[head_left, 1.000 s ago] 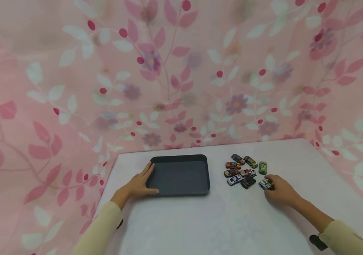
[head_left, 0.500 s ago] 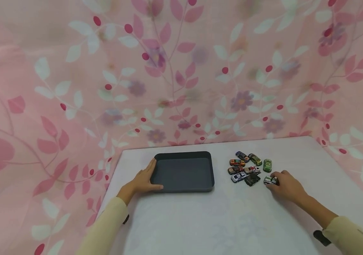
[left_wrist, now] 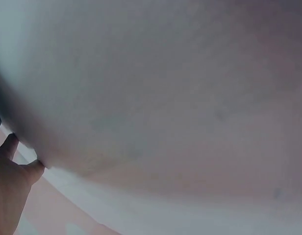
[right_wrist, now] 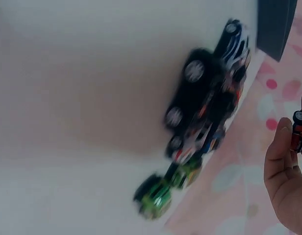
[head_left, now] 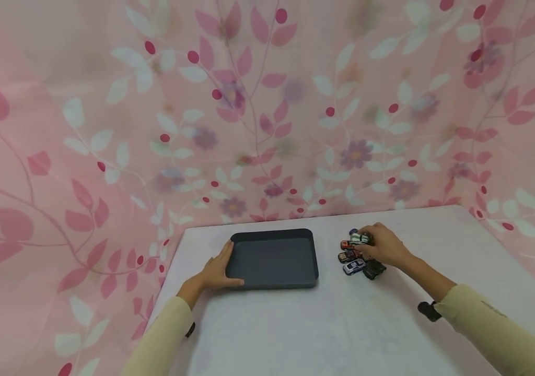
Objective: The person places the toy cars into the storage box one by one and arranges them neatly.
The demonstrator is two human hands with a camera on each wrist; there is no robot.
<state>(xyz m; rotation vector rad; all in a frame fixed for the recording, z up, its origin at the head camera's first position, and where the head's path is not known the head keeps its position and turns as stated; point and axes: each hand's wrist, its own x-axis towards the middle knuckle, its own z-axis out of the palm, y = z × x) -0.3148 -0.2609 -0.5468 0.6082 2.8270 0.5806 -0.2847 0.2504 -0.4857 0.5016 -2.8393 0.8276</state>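
Note:
In the head view my left hand (head_left: 214, 272) rests on the left rim of a dark grey tray (head_left: 272, 263), thumb at the near corner and fingers along the side. My right hand (head_left: 387, 246) pinches a small white-and-green toy car (head_left: 359, 238) above a cluster of toy cars. Below it lie a white toy car (head_left: 354, 267), a black toy car (head_left: 373, 269) and a dark red one (head_left: 348, 256). The hand hides part of the cluster. In the right wrist view, the held car (right_wrist: 300, 134) sits between thumb and fingers, and a green toy car (right_wrist: 154, 197) lies at the cluster's end.
A white cloth covers the table (head_left: 286, 329). Pink floral fabric (head_left: 267, 125) hangs behind and at the sides. The tray stands left of the cars, with a strip of tabletop between them.
My right hand has lifted the white-and-green toy car from the cluster's right side and carried it left and back, over the other cars. My left hand stays at the tray.

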